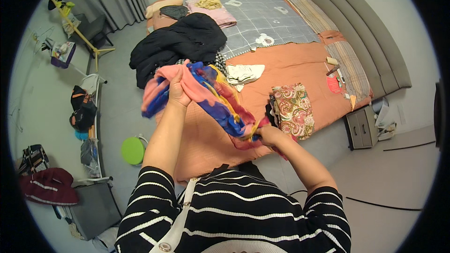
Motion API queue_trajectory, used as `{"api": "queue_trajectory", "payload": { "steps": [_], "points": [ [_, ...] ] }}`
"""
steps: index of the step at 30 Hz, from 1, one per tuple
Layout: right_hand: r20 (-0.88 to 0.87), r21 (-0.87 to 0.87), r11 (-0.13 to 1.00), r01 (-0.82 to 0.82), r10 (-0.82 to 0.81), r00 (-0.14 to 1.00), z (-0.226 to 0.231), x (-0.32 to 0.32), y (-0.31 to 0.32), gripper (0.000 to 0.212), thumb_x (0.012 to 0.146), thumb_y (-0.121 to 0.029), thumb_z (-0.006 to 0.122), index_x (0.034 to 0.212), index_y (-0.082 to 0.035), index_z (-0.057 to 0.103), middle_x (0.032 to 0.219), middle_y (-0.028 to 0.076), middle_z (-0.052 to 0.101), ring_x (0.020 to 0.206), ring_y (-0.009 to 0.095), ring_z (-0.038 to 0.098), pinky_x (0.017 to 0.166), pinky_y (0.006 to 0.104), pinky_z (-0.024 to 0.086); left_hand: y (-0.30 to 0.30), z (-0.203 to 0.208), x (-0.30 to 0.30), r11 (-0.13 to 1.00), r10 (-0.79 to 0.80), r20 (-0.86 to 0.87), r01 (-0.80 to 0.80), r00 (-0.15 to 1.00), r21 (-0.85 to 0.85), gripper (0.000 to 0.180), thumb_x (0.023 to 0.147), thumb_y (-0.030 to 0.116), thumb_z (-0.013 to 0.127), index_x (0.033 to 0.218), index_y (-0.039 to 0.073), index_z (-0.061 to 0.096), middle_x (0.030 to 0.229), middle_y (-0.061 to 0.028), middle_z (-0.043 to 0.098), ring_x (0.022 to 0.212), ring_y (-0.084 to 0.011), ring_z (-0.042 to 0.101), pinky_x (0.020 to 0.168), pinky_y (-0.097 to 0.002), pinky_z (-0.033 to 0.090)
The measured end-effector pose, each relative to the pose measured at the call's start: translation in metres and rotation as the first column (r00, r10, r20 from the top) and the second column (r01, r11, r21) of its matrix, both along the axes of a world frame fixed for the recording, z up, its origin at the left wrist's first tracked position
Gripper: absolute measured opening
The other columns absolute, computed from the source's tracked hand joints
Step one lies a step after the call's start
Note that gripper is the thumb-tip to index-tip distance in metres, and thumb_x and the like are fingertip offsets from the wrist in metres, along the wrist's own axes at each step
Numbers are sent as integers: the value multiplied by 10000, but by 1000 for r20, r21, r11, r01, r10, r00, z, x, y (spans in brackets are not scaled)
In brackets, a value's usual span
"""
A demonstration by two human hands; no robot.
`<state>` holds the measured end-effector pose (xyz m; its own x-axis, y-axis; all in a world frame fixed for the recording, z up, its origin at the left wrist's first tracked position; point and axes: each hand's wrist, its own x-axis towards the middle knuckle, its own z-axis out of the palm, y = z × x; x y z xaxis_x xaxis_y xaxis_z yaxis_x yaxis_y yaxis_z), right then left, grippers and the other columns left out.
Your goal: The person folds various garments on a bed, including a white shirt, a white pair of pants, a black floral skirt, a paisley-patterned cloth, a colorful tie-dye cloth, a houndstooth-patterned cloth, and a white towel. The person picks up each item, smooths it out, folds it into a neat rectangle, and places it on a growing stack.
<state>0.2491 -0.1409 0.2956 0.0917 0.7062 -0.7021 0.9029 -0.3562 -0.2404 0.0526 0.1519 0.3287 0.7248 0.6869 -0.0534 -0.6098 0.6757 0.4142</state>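
A long, thin scarf (pixel 224 111) in blue, pink, yellow and red stretches between my two hands above the bed. My left hand (pixel 178 90) is closed round its salmon-pink part, with folds hanging down to the left of the wrist. Lower and to the right, my right hand (pixel 269 136) grips the gathered red and yellow end, its fingertips partly hidden by the cloth. Just beyond the scarf lie a black puffy jacket (pixel 180 42) and a folded white garment (pixel 244 73). Right of the scarf is a folded paisley cloth (pixel 294 110) on a small stack.
The bed has an orange sheet (pixel 272 63) and a grey patterned cover (pixel 253 14). At its far end lie a folded pink cloth (pixel 220 16) and a dark grey item (pixel 174 12). A green round stool (pixel 133 151) stands left; a nightstand (pixel 362 129) stands right.
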Motion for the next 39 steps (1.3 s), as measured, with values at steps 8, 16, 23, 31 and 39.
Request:
{"api": "queue_trajectory", "payload": {
  "steps": [8, 16, 23, 31, 39],
  "points": [
    [-499, 723, 561, 404, 20, 866, 33, -51, 94, 854, 705, -432, 744, 1374, -56, 370, 1378, 253, 368, 1290, 395, 339, 1059, 434, 294, -64, 61, -37, 963, -160, 46, 145, 986, 228, 617, 912, 333, 558, 1415, 79, 309, 1343, -79, 461, 1184, -236, 501, 1025, -399, 396],
    [-898, 159, 819, 552, -112, 426, 67, -106, 115, 357, 863, -363, 641, 954, -18, 644, 810, 22, 637, 721, 137, 601, 670, 268, 483, -53, 64, -70, 624, 216, -745, 498, 631, 603, 452, 966, 325, 465, 1338, 68, 448, 1247, -101, 546, 1134, -180, 513, 973, -308, 401],
    [-983, -178, 681, 710, -154, -99, 66, -93, 134, 432, 927, -357, 535, 1153, 11, 529, 1016, 112, 636, 820, 214, 652, 693, 339, 547, -12, 81, -125, 777, 396, -522, 28, 755, 629, 396, 952, 295, 498, 1221, 8, 541, 1152, -111, 597, 1061, -186, 571, 895, -341, 469],
    [-988, 37, 336, 941, -132, 86, 90, 32, 154, 410, 939, -359, 474, 1244, -86, 467, 1080, 97, 622, 880, 210, 643, 687, 354, 554, 19, 111, -212, 865, 309, -306, -132, 900, 484, 365, 949, 266, 507, 1151, -32, 567, 764, -91, 647, 451, -96, 497, 525, -272, 532],
    [-892, 260, 352, 899, -270, 363, 113, 89, 152, 334, 921, -370, 545, 960, -47, 625, 827, 33, 656, 675, 112, 614, 649, 245, 501, 24, 115, -266, 787, 430, -420, -103, 799, 609, 487, 885, 303, 609, 1230, -28, 518, 1103, -131, 616, 912, -178, 632, 749, -298, 537]
  ]
}}
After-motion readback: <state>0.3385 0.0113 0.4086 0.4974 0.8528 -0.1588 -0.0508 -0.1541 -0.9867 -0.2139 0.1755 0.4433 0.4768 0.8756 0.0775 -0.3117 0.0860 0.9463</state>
